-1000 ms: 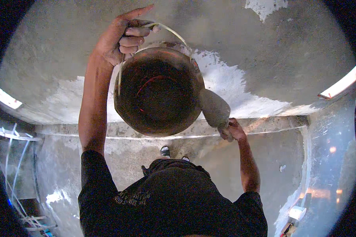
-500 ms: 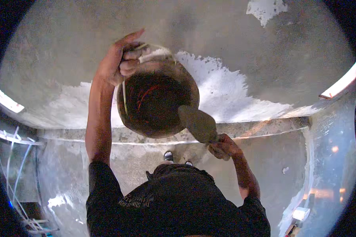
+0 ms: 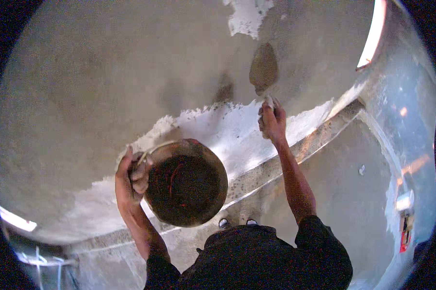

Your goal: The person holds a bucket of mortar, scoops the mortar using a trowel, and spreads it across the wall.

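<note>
Since a second ago our right hand [image 3: 272,118] has lifted the trowel [image 3: 263,68] out of the bucket [image 3: 186,189] and pressed its blade flat to the grey ceiling [image 3: 107,87], just past the white plaster patch's [image 3: 227,130] edge; we judge spreading under way. Right arm extended, fingers wrapped on the handle. Left hand [image 3: 131,181] has lowered the bucket, fingers closed on its rim and bail.
</note>
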Tool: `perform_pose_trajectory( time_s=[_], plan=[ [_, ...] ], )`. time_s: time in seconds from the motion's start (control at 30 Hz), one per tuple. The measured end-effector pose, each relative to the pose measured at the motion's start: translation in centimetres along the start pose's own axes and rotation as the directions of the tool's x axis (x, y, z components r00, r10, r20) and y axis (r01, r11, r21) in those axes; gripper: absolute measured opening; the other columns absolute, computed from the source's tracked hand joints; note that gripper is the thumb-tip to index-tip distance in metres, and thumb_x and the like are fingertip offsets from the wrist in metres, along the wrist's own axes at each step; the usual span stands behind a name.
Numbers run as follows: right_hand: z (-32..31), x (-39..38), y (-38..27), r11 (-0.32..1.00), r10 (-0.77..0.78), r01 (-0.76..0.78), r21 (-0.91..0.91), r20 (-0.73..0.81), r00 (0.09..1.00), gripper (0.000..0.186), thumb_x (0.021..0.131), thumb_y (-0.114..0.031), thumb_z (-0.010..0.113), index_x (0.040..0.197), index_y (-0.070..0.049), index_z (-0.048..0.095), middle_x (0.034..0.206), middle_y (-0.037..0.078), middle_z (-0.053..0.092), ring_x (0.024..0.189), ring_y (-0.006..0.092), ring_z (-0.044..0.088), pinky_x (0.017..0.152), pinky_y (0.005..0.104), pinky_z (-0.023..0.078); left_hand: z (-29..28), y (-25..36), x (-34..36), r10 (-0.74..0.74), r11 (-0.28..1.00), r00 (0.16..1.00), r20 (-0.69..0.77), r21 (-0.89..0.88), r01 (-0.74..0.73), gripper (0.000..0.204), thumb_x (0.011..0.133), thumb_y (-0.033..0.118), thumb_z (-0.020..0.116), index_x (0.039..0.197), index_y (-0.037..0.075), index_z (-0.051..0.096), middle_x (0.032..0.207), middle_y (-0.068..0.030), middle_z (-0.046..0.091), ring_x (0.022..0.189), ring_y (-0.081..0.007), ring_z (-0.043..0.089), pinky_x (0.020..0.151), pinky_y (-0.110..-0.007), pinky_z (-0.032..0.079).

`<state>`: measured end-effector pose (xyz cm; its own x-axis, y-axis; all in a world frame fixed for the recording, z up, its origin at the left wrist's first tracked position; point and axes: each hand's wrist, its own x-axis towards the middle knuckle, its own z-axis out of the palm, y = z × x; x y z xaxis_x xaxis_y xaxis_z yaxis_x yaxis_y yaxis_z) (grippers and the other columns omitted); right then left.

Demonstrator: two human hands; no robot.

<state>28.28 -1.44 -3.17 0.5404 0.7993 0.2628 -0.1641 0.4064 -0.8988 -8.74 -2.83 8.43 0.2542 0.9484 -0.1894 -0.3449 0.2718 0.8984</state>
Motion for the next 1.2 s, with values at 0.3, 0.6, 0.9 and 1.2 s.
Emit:
perform_pose_trajectory(
  time_s=[0.3, 0.6, 0.9, 1.2],
  plan=[
    [4.0, 5.6, 2.2, 0.942, -0.305, 0.274, -0.192, -0.152, 0.94, 0.028, 0.087, -0.023, 0.055, 0.109, -0.004, 0.054, 0.065, 0.002, 0.054, 0.043, 0.0079, 0.047, 0.039, 0.0246, 0.039, -2.7, -0.2, -0.5, 0.0, 0.996, 0.998, 0.069, 0.092, -0.007, 0.046, 0.091, 0.043, 0.043, 0.076, 0.002, 0.055, 0.046, 0.0086, 0.026, 0.031, -0.0013, 0.017, 0.028, -0.018, 0.012],
    [6.2, 8.2, 4.5, 0.324, -0.808, 0.418, -0.849, -0.019, 0.589, 0.033, 0.082, -0.021, 0.062, 0.104, 0.003, 0.056, 0.087, 0.019, 0.06, 0.077, 0.028, 0.06, 0.069, 0.035, 0.048, -4.1, 0.6, -0.3, -0.053, 0.998, 0.99, 0.132, 0.052, 0.046, 0.047, 0.091, 0.043, 0.043, 0.079, -0.001, 0.053, 0.047, 0.0087, 0.025, 0.032, -0.0006, 0.016, 0.029, -0.018, 0.012],
    [5.8, 4.3, 5.8, 0.671, -0.582, 0.442, -0.595, -0.053, 0.811, 0.034, 0.085, -0.023, 0.06, 0.108, 0.002, 0.055, 0.077, 0.008, 0.059, 0.065, 0.012, 0.054, 0.056, 0.0259, 0.044, -5.4, 0.7, 0.0, -0.047, 0.999, 0.989, 0.141, 0.0, 0.048, 0.046, 0.092, 0.042, 0.043, 0.079, -0.001, 0.053, 0.046, 0.0079, 0.027, 0.032, -0.001, 0.017, 0.028, -0.017, 0.013],
    [6.3, 7.4, 5.2, 0.554, -0.719, 0.46, -0.694, -0.12, 0.684, 0.038, 0.083, -0.029, 0.062, 0.099, 0.004, 0.055, 0.064, 0.008, 0.052, 0.054, 0.0161, 0.046, 0.051, 0.0296, 0.042, -4.9, 0.2, 0.8, -0.06, 0.998, 0.989, 0.134, 0.04, 0.055, 0.046, 0.091, 0.044, 0.044, 0.078, 0.0, 0.053, 0.046, 0.0082, 0.028, 0.031, -0.001, 0.016, 0.027, -0.017, 0.014]
  ],
)
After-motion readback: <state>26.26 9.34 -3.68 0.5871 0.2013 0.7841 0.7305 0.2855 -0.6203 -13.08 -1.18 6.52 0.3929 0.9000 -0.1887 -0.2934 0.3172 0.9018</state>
